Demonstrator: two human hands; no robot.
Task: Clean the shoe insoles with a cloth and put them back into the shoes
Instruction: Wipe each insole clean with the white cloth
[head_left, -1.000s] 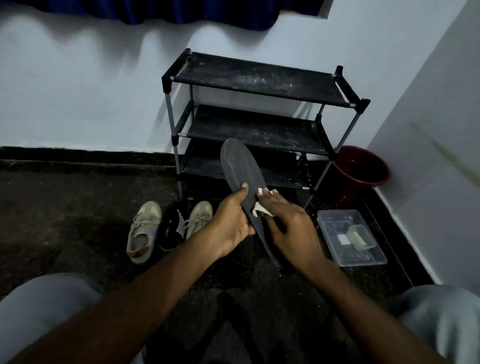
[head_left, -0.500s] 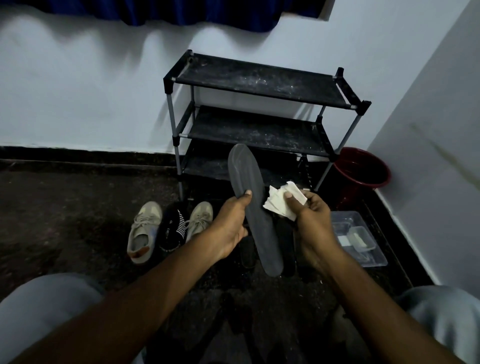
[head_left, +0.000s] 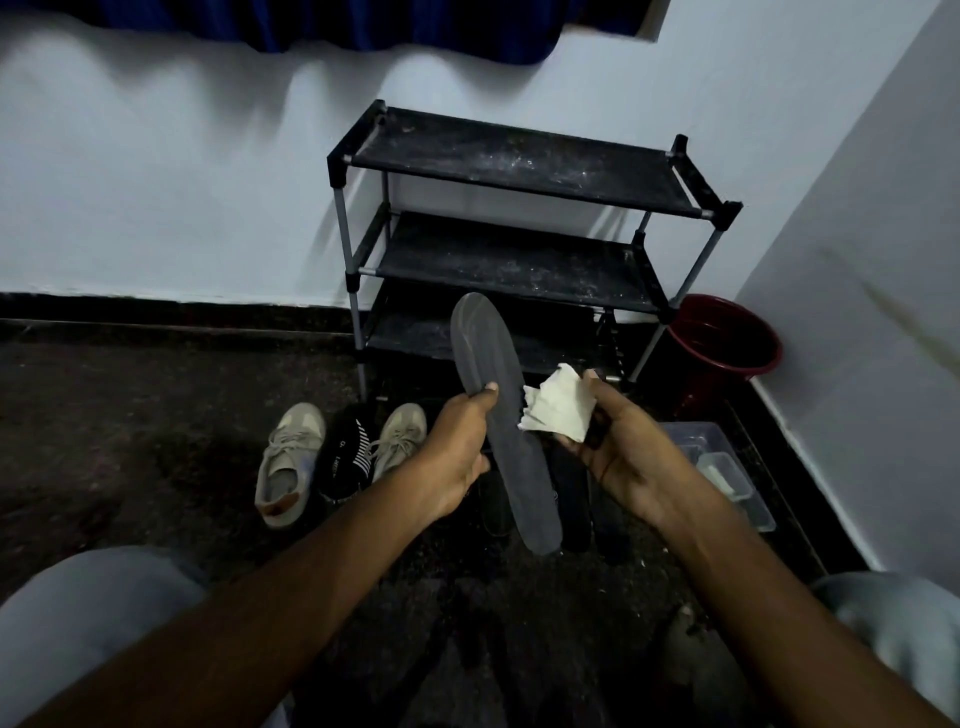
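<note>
1. At 9 o'clock from my left hand (head_left: 457, 447), the beige shoes (head_left: 288, 462) lie on the floor (head_left: 156, 441) with a black shoe (head_left: 345, 452) between them. None of them has shifted.
2. The left hand grips the dark insole (head_left: 488, 353) about midway, with the thumb across its face and the fingers wrapped behind. The insole hangs tilted in the air, one end toward 11 o'clock and the other toward 5. It has kept that pose.
3. A second ago the white cloth (head_left: 558, 410) was pressed onto the insole. Now it sits at 3 o'clock, just beside the insole's edge; I cannot tell whether it touches.
4. My right hand (head_left: 623, 452) has rolled palm-up. Its fingers curl loosely round the bunched cloth and the thumb pins the top.
5. My read is that a wiping stroke has ended. The cloth is probably being regathered, or this face is done. The insole is not yet back in a shoe.
</note>
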